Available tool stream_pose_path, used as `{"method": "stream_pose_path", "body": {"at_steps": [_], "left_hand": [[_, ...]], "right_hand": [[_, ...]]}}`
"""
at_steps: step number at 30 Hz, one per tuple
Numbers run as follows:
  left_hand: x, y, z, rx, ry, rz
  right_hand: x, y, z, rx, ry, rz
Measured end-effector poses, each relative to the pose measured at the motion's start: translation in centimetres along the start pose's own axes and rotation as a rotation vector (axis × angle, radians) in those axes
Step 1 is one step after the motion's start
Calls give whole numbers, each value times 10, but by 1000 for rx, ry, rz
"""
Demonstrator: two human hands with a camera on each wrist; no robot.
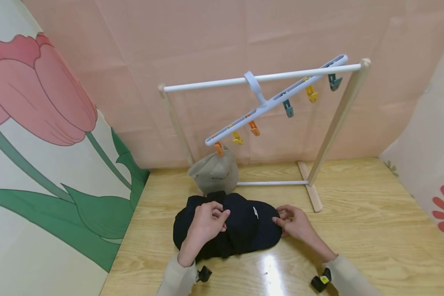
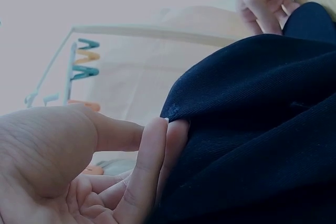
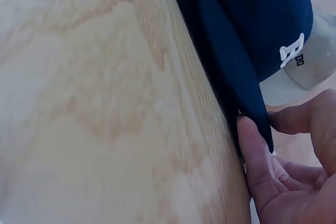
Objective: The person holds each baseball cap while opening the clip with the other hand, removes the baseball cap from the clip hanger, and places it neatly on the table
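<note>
A navy baseball cap with a small white emblem lies on the table, its brim pointing right. More dark cloth spreads out at its left. My left hand is over the crown; in the left wrist view, its thumb and fingertips pinch a fold of the navy fabric. With thumb and fingers, my right hand pinches the brim's outer edge, close over the tabletop in the right wrist view. Behind the dark cloth is a grey-beige cap, directly below an orange clip that overlaps its top.
A wooden rack with a white rail stands at the back of the table. From the rail hangs a pale blue hanger, tilted, with several orange, yellow and teal clips. Pink cloth covers the back; a tulip-printed panel borders the left.
</note>
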State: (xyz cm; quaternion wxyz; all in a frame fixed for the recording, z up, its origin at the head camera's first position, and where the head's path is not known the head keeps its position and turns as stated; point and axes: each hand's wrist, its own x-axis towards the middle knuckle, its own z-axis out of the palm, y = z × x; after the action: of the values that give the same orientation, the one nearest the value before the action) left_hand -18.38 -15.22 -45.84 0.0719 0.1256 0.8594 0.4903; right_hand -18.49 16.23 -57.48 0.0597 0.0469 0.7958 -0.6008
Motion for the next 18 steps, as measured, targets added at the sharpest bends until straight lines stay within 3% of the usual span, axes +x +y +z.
{"method": "stream_pose_path", "body": {"at_steps": [7, 14, 18], "left_hand": [[1, 0, 0, 11, -6, -9], [1, 2, 0, 22, -13, -15], [1, 2, -1, 30, -15, -7]], "right_hand": [[-4, -4, -2, -83, -32, -65], [-1, -4, -10, -376, 22, -218], [-1, -4, -10, -394, 19, -239]]}}
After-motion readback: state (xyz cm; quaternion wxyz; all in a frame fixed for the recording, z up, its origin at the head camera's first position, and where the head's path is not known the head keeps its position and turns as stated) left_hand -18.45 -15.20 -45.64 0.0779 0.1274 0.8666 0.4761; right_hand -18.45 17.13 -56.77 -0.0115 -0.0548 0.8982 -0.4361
